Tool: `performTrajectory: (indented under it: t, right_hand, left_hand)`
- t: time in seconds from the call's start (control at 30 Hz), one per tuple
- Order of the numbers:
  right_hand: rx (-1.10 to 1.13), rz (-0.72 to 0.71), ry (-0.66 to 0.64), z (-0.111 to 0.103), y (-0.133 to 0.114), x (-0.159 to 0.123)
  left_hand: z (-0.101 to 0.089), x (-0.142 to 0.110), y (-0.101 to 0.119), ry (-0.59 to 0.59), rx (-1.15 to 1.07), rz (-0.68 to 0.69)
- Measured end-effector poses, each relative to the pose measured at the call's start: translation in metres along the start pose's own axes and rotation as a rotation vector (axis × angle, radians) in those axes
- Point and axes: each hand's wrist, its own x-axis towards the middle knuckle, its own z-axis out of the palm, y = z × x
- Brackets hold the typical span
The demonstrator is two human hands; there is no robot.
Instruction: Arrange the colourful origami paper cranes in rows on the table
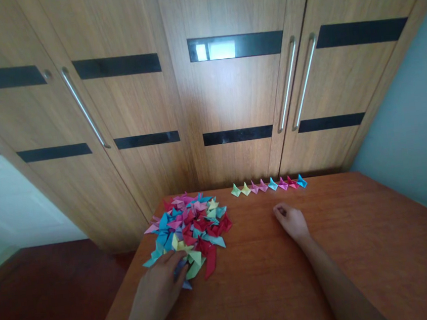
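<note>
A heap of folded origami cranes (pixel 193 220) in red, pink, blue, green and yellow covers the left part of the wooden table. At its near edge is my left hand (pixel 162 275), with thumb and fingers closed around a blue-violet origami crane (pixel 179 268); the hand partly hides it. My right hand (pixel 291 220) rests on the table right of the heap, its fingers curled in and nothing visible in them. Beyond it, several origami cranes (pixel 262 186) stand in a spaced row along the back edge: green, yellow, pinks, blues and red.
The wooden table (pixel 256 277) reaches back to a tall wardrobe (pixel 229 92) with metal handles and dark strips. A pale blue wall (pixel 408 124) borders the table on the right. At the left are a white door (pixel 8 202) and a dark reddish floor (pixel 52 294).
</note>
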Motion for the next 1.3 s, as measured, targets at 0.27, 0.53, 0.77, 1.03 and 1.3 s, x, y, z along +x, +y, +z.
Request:
performTrajectory:
  t: [0.27, 0.53, 0.77, 1.03, 1.3]
  right_hand:
    - [-0.019, 0.014, -0.008, -0.001, -0.002, 0.000]
    - [0.294, 0.038, -0.025, -0.007, -0.009, -0.001]
    - [1.015, 0.114, -0.378, -0.029, -0.045, -0.016]
    - [0.944, -0.004, -0.459, -0.039, -0.052, -0.018]
    - [0.804, 0.014, -0.271, -0.049, -0.039, -0.007]
  left_hand:
    - [-0.008, 0.000, 0.014, 0.104, -0.370, 0.081]
    - [0.013, 0.029, 0.066, 0.128, -0.635, 0.095]
    - [0.032, 0.070, 0.117, 0.210, -0.569, 0.268]
    - [0.054, 0.105, 0.154, 0.281, -0.544, 0.326]
    - [0.107, 0.098, 0.153, 0.025, -0.968, 0.203]
